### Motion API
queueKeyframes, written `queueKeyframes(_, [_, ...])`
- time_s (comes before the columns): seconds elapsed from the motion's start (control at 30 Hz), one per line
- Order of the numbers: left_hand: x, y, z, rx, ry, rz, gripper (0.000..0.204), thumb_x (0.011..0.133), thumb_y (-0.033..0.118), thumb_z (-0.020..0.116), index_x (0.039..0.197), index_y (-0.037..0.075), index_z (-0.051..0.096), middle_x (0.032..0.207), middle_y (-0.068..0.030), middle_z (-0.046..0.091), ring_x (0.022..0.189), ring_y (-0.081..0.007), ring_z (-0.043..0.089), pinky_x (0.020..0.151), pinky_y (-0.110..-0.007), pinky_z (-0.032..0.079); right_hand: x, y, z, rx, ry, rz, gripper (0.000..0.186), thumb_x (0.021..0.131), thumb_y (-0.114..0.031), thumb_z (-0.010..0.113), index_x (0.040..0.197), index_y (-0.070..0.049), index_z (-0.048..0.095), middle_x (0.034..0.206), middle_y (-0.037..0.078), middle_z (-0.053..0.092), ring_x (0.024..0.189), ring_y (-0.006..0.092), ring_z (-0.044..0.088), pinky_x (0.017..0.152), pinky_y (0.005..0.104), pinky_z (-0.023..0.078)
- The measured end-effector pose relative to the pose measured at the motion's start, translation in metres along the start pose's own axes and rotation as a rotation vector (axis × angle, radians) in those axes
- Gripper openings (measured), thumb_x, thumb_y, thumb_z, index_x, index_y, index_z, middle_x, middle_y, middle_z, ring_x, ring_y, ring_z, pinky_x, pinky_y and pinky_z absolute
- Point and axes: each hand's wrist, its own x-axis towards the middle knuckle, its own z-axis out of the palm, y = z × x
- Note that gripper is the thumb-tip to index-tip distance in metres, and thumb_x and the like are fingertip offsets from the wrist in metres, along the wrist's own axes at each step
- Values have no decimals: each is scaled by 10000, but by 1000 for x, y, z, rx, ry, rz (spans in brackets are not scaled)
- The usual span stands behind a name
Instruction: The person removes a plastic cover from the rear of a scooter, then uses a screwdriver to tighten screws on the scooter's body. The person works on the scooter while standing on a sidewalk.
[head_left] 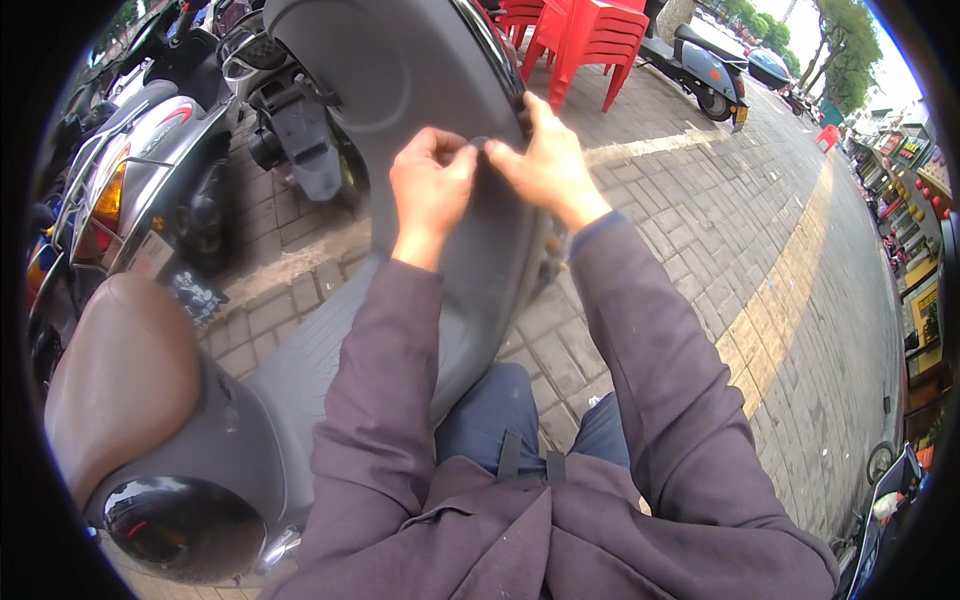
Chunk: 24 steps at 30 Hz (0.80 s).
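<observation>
I am pinching a small dark bit with my left hand (pixel 432 183) and right hand (pixel 545 160), fingers squeezed together on it, against the grey scooter panel (pixel 420 90). It could slip out if I am loosening my squeeze.

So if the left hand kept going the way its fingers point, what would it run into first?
The left hand points toward the right hand, so it would most likely meet those fingertips first, with the grey scooter leg shield directly behind; depth is hard to judge.
</observation>
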Motion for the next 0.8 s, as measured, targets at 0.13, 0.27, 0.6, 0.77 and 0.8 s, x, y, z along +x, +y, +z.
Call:
queueKeyframes(0.13, [-3,0,1,43,37,54,63,861,44,714,852,11,661,706,-16,654,586,-76,584,546,-239,469,0,-1,-1,-19,1,15,870,802,-335,767,1459,72,367,1350,287,545,1283,402,527,1082,436,428])
queueKeyframes(0.27, [-7,8,5,189,97,162,35,835,47,709,829,26,682,710,-8,670,607,-80,602,591,-254,491,1,-3,-1,-27,6,27,851,792,-327,767,1444,70,390,1323,292,565,1254,408,548,1063,445,443])
queueKeyframes(0.6, [-6,15,12,292,123,227,59,808,74,715,799,27,682,692,-43,690,607,-104,620,601,-274,502,2,-10,-2,-108,69,1,791,740,-276,753,1373,97,459,1130,280,667,1087,416,652,977,461,507])
queueKeyframes(0.77, [-3,18,4,214,70,84,110,814,90,733,787,11,662,680,-20,657,601,-76,567,572,-253,466,1,-16,-2,-170,112,0,759,730,-284,743,1325,107,481,1081,289,673,1050,420,663,948,469,517])
queueKeyframes(0.8, [-1,19,1,207,51,20,120,815,93,736,783,8,658,676,-14,648,600,-69,553,566,-249,457,2,-18,-2,-173,113,4,744,729,-284,740,1308,108,488,1073,290,673,1041,423,665,942,471,519])
